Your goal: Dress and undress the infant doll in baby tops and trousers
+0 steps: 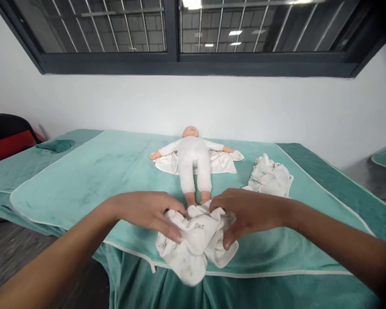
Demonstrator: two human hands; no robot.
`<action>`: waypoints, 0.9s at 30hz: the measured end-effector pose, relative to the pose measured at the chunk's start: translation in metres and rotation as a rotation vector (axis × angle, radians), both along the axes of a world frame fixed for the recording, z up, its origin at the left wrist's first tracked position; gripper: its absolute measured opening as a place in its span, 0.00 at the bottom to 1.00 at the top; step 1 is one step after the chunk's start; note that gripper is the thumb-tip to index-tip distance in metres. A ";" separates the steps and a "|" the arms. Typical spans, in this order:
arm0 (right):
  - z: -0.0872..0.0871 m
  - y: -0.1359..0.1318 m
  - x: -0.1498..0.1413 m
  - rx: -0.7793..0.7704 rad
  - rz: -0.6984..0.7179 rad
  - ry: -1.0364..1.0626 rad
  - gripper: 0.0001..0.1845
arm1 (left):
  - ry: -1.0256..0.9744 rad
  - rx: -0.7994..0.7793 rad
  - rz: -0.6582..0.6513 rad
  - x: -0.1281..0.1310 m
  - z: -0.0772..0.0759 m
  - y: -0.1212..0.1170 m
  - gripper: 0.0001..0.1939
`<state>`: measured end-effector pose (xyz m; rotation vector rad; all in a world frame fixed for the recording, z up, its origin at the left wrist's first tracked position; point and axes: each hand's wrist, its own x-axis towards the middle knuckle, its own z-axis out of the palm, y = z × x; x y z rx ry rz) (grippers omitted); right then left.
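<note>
Between my two hands is a bunched white baby garment with small printed figures, held over the near edge of the bed. My left hand grips its left side, thumb in front. On its right side my right hand pinches the cloth. Just beyond lies a baby doll on its back in a white bodysuit, arms spread, feet toward me and close to the garment. A white top is spread flat beneath the doll and its arms. Folds hide which part of the garment each hand holds.
A crumpled white printed garment lies to the right of the doll. Green velvety sheets with pale piping cover the bed. A white wall and a barred window stand behind. A red and black chair is at the left.
</note>
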<state>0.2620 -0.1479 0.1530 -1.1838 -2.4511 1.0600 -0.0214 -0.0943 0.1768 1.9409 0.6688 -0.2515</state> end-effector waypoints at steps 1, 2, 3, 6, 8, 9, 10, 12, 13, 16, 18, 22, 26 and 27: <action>0.010 0.001 -0.001 0.041 0.031 -0.011 0.23 | 0.011 0.040 -0.014 0.002 0.009 0.000 0.23; 0.021 0.002 -0.003 0.067 0.051 -0.024 0.22 | 0.012 0.105 -0.015 0.004 0.018 0.000 0.20; 0.032 0.003 -0.005 0.080 0.061 -0.045 0.20 | 0.007 0.186 -0.012 0.006 0.026 -0.001 0.17; 0.064 0.008 -0.012 0.082 0.058 -0.116 0.14 | -0.031 0.385 0.010 0.013 0.050 -0.001 0.13; 0.082 0.012 -0.017 0.093 0.035 -0.129 0.10 | -0.064 0.461 0.045 0.015 0.063 -0.002 0.13; 0.090 0.013 -0.019 0.106 0.013 -0.121 0.09 | -0.081 0.486 0.066 0.016 0.069 -0.003 0.13; 0.097 0.014 -0.021 0.119 -0.013 -0.106 0.08 | -0.095 0.500 0.083 0.016 0.074 -0.004 0.14; 0.108 0.015 -0.024 0.132 -0.061 -0.048 0.09 | -0.112 0.502 0.099 0.016 0.083 -0.005 0.15; 0.112 0.014 -0.025 0.136 -0.080 -0.007 0.09 | -0.115 0.492 0.101 0.015 0.086 -0.006 0.15; 0.122 0.012 -0.028 0.153 -0.124 0.122 0.13 | -0.169 0.401 0.116 0.012 0.092 -0.007 0.15; 0.127 0.011 -0.030 0.155 -0.135 0.191 0.15 | -0.243 0.296 0.148 0.010 0.094 -0.007 0.15; 0.135 0.008 -0.034 0.142 -0.099 0.288 0.18 | -0.351 0.190 0.234 0.009 0.096 -0.008 0.15; 0.145 0.004 -0.033 0.146 -0.061 0.253 0.17 | -0.439 0.286 0.303 0.007 0.102 -0.011 0.18; 0.147 0.003 -0.031 0.150 -0.068 0.224 0.17 | -0.432 0.330 0.304 0.006 0.103 -0.011 0.18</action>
